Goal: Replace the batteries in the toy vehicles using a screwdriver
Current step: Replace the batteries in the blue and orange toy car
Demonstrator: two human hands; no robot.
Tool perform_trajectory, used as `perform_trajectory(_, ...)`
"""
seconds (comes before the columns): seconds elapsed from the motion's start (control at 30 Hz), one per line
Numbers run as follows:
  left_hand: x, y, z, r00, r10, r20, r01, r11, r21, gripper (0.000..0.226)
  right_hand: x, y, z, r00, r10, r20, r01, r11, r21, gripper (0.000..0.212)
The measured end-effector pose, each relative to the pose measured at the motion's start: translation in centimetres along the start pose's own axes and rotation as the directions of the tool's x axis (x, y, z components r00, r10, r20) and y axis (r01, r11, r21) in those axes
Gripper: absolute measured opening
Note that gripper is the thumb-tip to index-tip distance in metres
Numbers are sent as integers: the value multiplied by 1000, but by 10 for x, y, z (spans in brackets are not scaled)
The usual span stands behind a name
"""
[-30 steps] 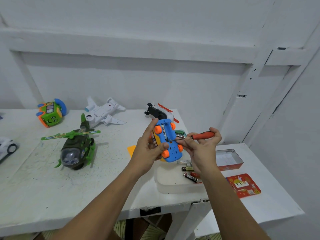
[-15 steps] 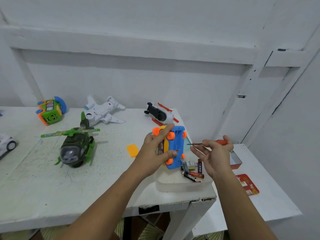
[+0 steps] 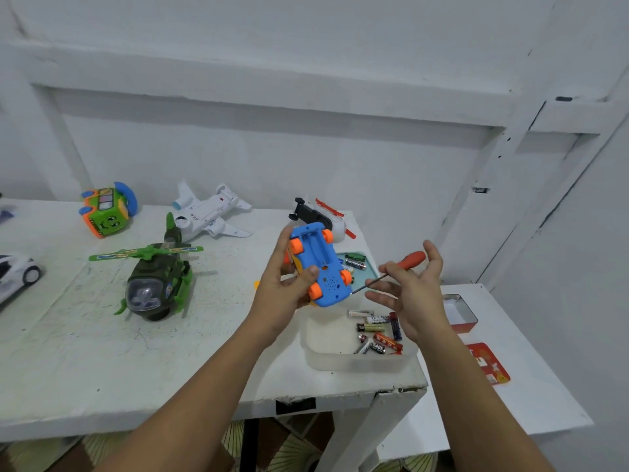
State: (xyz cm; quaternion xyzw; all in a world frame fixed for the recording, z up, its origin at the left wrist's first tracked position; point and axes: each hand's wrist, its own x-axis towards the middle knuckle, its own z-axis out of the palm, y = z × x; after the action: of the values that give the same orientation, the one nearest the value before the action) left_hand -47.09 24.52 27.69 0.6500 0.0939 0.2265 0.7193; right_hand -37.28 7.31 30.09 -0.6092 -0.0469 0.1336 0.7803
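Note:
My left hand (image 3: 284, 294) grips a blue toy car (image 3: 321, 267) with orange wheels. The car is held underside up above the table, and its battery bay looks open and empty. To its right, my right hand (image 3: 413, 291) has its fingers spread. The thumb pins the thin shaft of an orange-handled screwdriver (image 3: 410, 261) against them, with the tip pointing at the car's rear end. Several loose batteries (image 3: 377, 332) lie in a clear plastic tray (image 3: 340, 364) below my hands.
More batteries lie in a teal tray (image 3: 355, 262) behind the car. On the table are a green helicopter (image 3: 155, 281), a white plane (image 3: 207, 214), a green-orange bus (image 3: 105, 209), a white car (image 3: 17, 274) and a black-white toy (image 3: 318, 212). A red tin (image 3: 461, 313) and its lid (image 3: 488, 364) are on the lower side table.
My right hand drew the screwdriver off the car to the right and spread its fingers. My left hand turned the car and shifted it over the tray.

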Motion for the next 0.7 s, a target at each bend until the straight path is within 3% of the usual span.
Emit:
perform_trajectory(0.2, -4, 0, -35, 985, -103, -139, 91, 992, -88, 69, 7, -1, 30, 989, 72, 132, -52, 988, -145, 56)
perform_trajectory(0.5, -28, -11, -88, 970, -170, -172, 149, 980, -130, 66, 24, 26, 96, 945, 130, 300, 20, 893, -449, 61)
perform_trajectory(0.6, -32, -17, -95, 969, -214, -126, 192, 967, -171, 65, 34, 31, 110, 930, 139, 341, 99, 797, -595, 66)
perform_trajectory(0.7, -31, -21, -102, 960, -264, -96, 239, 947, -215, 65, 46, 33, 120, 915, 127, 383, 232, 612, -756, 70)
